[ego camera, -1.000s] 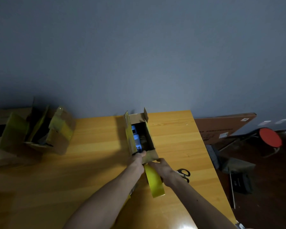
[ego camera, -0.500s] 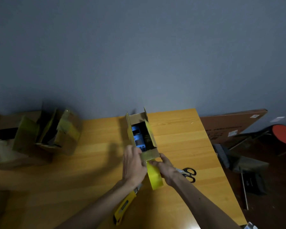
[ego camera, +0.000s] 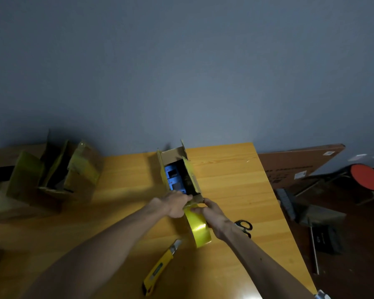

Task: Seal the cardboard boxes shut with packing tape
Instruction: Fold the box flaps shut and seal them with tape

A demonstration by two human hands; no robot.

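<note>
A small cardboard box (ego camera: 173, 155) stands open on the wooden table (ego camera: 229, 182), flaps up, with blue items (ego camera: 172, 178) inside. My left hand (ego camera: 175, 205) presses on the box's near end flap, fingers curled over it. My right hand (ego camera: 212, 212) pinches a strip of yellow packing tape (ego camera: 198, 227) against that same near end. The strip hangs down from the box toward me, shiny side up.
A yellow utility knife (ego camera: 160, 270) lies on the table near my left forearm. Black-handled scissors (ego camera: 244, 226) sit just right of my right wrist. Other open boxes (ego camera: 58, 175) with yellow tape stand at the far left. Beyond the table's right edge are a board, a red stool (ego camera: 366, 176) and floor clutter.
The view has shifted, so the knife now shows in full. My left hand has slid from beside the box onto its near flap. The tape strip stays held at the box end.
</note>
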